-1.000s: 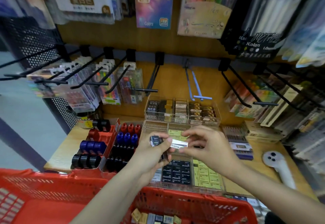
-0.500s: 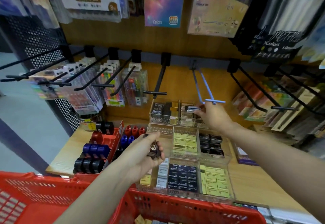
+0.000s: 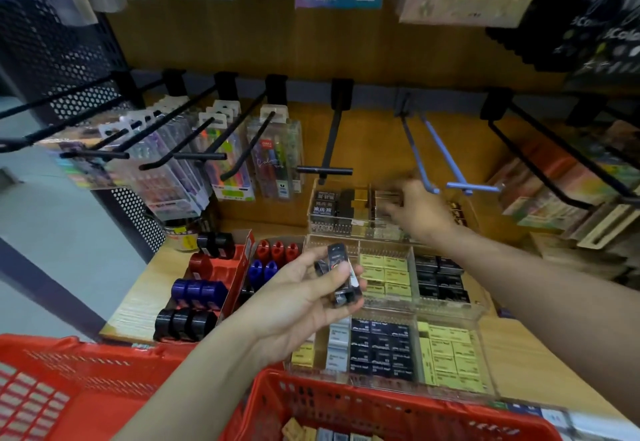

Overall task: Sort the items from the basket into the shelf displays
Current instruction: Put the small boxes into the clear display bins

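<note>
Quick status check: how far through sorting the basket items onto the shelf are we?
Midway, by the look of it. Done: the clear display trays already hold rows of small boxes. In hand: the left hand grips a few small dark boxes, while the blurred right hand reaches into the back tray. Left: more boxes lie in the red basket.

place: stationery shop | cues: pen packs (image 3: pixel 273 160) on peg hooks (image 3: pixel 325 170) | boxed stock in clear trays (image 3: pixel 450 312) | red basket (image 3: pixel 381 409)

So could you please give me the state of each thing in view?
Left hand: holding small dark packs.
Right hand: blurred, over the back tray.
Basket: some items inside.
Blue hook: empty.
</note>
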`<control>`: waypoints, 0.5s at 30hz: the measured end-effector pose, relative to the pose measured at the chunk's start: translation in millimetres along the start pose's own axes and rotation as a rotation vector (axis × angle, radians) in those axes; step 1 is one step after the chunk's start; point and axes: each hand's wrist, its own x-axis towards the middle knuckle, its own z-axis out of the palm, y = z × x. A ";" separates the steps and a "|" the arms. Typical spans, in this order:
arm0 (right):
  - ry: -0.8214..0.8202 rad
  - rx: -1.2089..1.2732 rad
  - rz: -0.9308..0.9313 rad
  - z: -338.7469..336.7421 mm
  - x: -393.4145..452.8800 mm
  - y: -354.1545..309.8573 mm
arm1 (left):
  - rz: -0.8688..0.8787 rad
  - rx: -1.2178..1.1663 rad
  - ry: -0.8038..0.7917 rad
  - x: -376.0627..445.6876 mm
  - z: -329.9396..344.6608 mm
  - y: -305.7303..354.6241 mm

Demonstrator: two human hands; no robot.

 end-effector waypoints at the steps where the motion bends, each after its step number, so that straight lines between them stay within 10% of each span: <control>1: 0.016 0.125 -0.101 -5.6 -15.4 -4.9 | 0.006 -0.020 0.019 -1.1 1.5 -0.9; 5: -0.238 0.638 -0.139 -27.9 -105.4 -11.7 | 0.078 -0.072 0.100 -7.9 12.7 -4.8; 15: -0.199 0.677 -0.059 -52.5 -200.8 -5.0 | 0.104 -0.171 0.064 -55.3 61.5 -37.1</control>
